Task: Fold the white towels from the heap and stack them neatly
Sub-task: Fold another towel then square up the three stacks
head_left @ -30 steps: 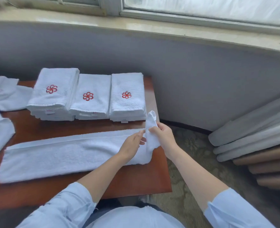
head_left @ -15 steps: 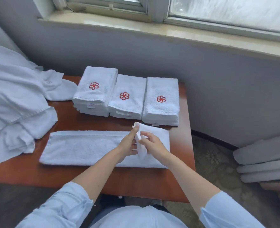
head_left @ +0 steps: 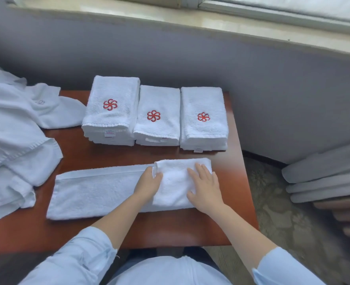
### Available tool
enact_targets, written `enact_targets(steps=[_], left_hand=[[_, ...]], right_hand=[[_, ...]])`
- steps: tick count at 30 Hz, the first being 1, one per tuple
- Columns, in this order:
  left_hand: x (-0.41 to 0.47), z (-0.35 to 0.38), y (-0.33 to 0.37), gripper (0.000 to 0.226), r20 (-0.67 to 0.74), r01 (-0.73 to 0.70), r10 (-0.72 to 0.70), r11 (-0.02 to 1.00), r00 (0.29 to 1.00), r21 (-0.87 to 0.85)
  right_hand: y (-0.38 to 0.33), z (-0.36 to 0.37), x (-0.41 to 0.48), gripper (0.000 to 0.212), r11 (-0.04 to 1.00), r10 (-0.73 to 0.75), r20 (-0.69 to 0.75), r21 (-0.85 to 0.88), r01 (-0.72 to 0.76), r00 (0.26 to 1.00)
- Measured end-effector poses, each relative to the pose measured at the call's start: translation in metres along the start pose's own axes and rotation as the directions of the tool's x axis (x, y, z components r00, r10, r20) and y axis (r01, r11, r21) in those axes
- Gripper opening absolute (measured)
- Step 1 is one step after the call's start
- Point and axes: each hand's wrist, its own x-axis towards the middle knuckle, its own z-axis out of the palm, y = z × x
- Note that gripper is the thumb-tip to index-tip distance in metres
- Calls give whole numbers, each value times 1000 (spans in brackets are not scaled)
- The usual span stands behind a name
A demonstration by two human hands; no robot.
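A person seated at a wooden desk (head_left: 170, 229) works through the crosswise fold of a white towel (head_left: 100, 190), which lies near the front edge as a long strip already doubled lengthwise. Its right end has been turned over to the left to form a flap. The right hand (head_left: 206, 189) rests flat on that flap, fingers (head_left: 200, 169) spread, pressing it down. The left hand (head_left: 148, 183) sits at the flap's free edge, its fingers curled there and apparently pinching the cloth at the far corner.

Behind the towel, three stacks (head_left: 158, 116) of folded towels with red flower emblems stand side by side along the back of the desk. The unfolded heap (head_left: 11, 130) spills over the desk's left side.

The long left part of the strip is not yet folded. The next move likely calls for squaring the flap's edges with the strip beneath it, then bringing the left end over to match the size of the stacked towels.
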Motion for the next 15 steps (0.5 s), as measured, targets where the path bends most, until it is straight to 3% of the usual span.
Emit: enact_targets(steps=[2, 4, 6, 8, 10, 11, 15], left_hand=[[-2, -7, -6, 35, -29, -38, 44, 983, 999, 182], [-7, -10, -13, 60, -92, -168, 216, 914, 972, 370], [-14, -9, -14, 74, -97, -382, 528, 718, 844, 582], [-16, -5, -16, 66, 41, -529, 719, 470, 694, 707], [-15, -1, -23, 58, 261, -576, 642, 345, 721, 741], [-11, 2, -31, 61, 321, -566, 556, 350, 767, 746], [-5, 11, -51, 76, 308, -487, 431, 408, 848, 772]], right_hand=[[0, 9, 2, 78, 998, -16, 67, -66, 20, 998], [2, 16, 3, 82, 993, -15, 91, -113, 26, 996], [4, 21, 4, 85, 989, -9, 103, -146, 24, 995], [4, 25, 4, 85, 987, -4, 108, -156, 21, 994], [4, 28, 4, 85, 987, 2, 110, -161, 16, 994], [4, 29, 3, 84, 987, 2, 109, -163, 16, 994], [10, 32, -1, 85, 986, -8, 116, -167, 28, 993]])
